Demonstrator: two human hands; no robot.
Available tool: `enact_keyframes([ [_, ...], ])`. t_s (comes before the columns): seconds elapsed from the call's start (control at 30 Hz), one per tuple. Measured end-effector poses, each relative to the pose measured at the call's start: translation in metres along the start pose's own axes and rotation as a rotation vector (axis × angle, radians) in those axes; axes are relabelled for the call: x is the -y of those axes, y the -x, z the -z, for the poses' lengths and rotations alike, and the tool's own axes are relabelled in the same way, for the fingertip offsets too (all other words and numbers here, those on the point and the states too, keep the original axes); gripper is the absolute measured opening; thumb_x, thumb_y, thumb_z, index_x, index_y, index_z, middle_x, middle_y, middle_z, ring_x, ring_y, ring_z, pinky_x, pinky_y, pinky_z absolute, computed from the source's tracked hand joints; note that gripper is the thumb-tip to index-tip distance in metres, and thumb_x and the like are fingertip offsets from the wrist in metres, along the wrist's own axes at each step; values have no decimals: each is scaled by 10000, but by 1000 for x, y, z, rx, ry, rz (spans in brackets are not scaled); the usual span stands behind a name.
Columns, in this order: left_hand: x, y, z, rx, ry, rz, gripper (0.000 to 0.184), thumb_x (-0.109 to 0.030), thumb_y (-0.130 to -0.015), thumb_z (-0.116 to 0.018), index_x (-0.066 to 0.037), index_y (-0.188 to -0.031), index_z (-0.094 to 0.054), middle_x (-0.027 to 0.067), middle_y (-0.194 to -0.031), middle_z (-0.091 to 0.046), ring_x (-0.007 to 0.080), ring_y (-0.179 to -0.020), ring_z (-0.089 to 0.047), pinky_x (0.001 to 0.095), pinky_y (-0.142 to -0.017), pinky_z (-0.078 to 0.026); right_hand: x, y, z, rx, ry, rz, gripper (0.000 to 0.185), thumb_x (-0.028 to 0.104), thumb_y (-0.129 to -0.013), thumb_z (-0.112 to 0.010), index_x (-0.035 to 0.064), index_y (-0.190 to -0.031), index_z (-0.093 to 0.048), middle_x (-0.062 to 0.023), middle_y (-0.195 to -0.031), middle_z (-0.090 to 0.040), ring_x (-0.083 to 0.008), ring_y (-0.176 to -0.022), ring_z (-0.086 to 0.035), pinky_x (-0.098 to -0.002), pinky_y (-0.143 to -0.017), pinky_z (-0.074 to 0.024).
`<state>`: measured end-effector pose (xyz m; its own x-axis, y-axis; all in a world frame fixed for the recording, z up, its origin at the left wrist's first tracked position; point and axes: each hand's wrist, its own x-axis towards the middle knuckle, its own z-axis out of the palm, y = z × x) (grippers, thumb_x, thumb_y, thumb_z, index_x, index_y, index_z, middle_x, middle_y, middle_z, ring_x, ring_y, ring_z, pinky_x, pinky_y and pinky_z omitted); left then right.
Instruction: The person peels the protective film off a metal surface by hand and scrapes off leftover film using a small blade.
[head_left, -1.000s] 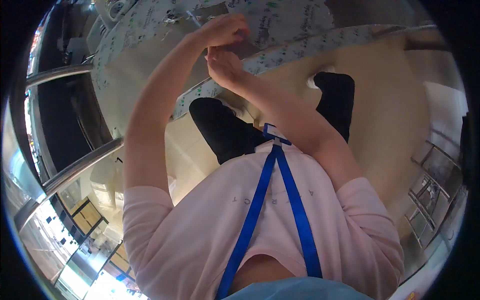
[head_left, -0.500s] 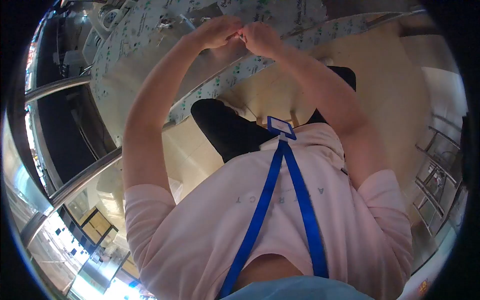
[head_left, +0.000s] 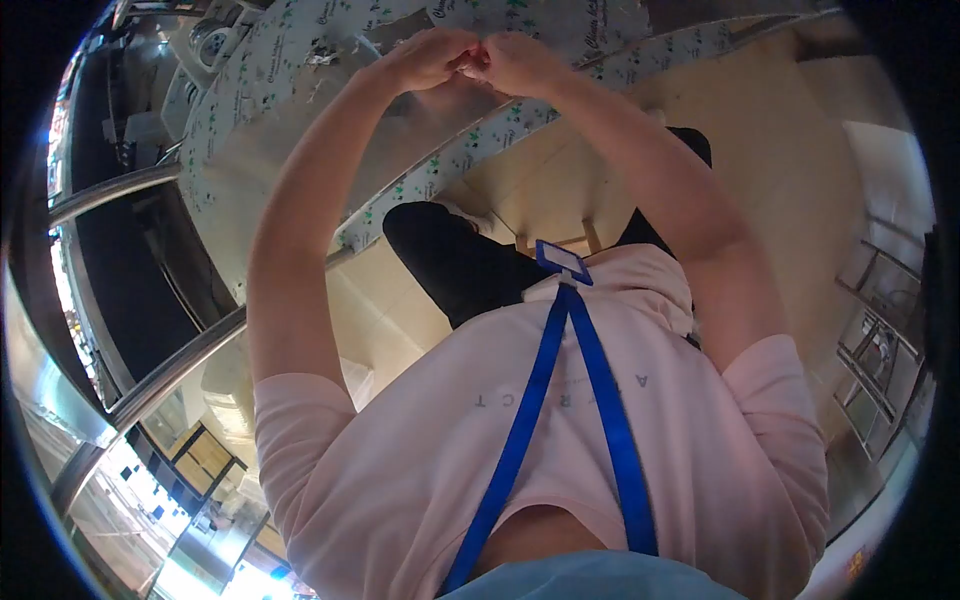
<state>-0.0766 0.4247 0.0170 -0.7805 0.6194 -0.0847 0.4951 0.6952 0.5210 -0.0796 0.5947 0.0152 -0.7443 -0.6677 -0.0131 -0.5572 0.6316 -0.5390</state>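
My left hand [head_left: 430, 60] and my right hand [head_left: 515, 66] meet over the table [head_left: 290, 150], fingers curled and pressed together at the tips. Whatever sits between them is hidden or too small to name. A thin pale strip [head_left: 369, 44] shows just left of my left hand, and I cannot tell whether it touches the fingers. Under both hands the tabletop is covered with a printed film of green marks and lettering.
Small shiny scraps [head_left: 320, 54] lie on the table to the left. A metal rail [head_left: 170, 375] runs along my left side. At the far right stands a metal rack [head_left: 875, 345]. A badge [head_left: 563, 260] on a blue lanyard hangs at my waist.
My right hand has turned slightly and sits closer against the left one. The small dark-and-pale bit that showed between the fingers is now covered.
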Motion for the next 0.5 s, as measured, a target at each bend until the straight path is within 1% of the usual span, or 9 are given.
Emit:
enact_keyframes([
  [0.1,2,1,1,-36,81,41,161,-68,-736,-499,-82,-896,-519,108,-780,-551,289,-772,-545,363,-649,-418,-3,-12,-9,-96,-14,-40,326,311,-716,-565,-11,-762,-585,-164,-780,-597,-298,-768,-581,-394,-677,-469],
  [0.17,15,1,0,-98,149,110,165,-77,-733,-513,-92,-895,-538,98,-790,-552,279,-775,-551,355,-653,-428,-14,-36,-18,-224,66,72,246,252,-744,-529,13,-690,-511,-133,-665,-492,-252,-641,-483,-374,-585,-397],
  [0.23,13,-18,20,-137,449,-95,158,-193,-771,-475,-80,-865,-534,87,-702,-494,230,-641,-458,324,-571,-393,-33,-71,-24,-358,156,184,226,193,-771,-494,36,-618,-438,-102,-549,-387,-206,-514,-384,-355,-492,-325],
  [0.3,3,-39,49,-176,756,-291,259,-309,-809,-437,-68,-836,-530,75,-615,-437,182,-506,-365,293,-489,-358,-40,-86,-29,-477,240,302,280,134,-799,-458,60,-546,-365,-70,-433,-282,-160,-386,-286,-335,-400,-253],
  [0.33,-1,-40,62,-200,799,-320,250,-301,-806,-441,-69,-837,-531,75,-622,-441,185,-516,-372,296,-496,-361,-34,-88,-22,-432,-58,182,285,129,-801,-450,61,-539,-359,-70,-435,-283,-157,-383,-278,-333,-399,-248],
  [0.4,2,-41,73,-282,734,-238,233,-285,-799,-449,-72,-840,-533,76,-637,-450,191,-536,-386,300,-509,-367,-23,-86,-5,-319,-650,-72,297,119,-805,-433,61,-526,-348,-70,-438,-285,-150,-375,-260,-328,-397,-237],
  [0.43,5,-39,73,-326,659,-166,224,-277,-796,-453,-73,-841,-535,76,-645,-454,194,-546,-393,302,-516,-370,-20,-77,2,-166,-435,-46,210,169,-757,-493,47,-599,-426,-101,-533,-385,-200,-485,-366,-338,-476,-310],
  [0.47,13,-36,67,-362,573,-90,216,-269,-793,-457,-74,-842,-536,76,-652,-459,198,-556,-401,304,-522,-374,-19,-60,8,-14,-220,-24,196,219,-708,-552,32,-672,-504,-132,-628,-485,-249,-594,-471,-347,-555,-383],
  [0.5,23,-35,60,-390,480,-21,208,-261,-789,-461,-75,-843,-537,76,-659,-463,201,-566,-408,306,-529,-377,-13,-45,14,139,-4,-3,267,269,-659,-612,18,-745,-582,-163,-723,-585,-299,-703,-577,-357,-633,-456],
])
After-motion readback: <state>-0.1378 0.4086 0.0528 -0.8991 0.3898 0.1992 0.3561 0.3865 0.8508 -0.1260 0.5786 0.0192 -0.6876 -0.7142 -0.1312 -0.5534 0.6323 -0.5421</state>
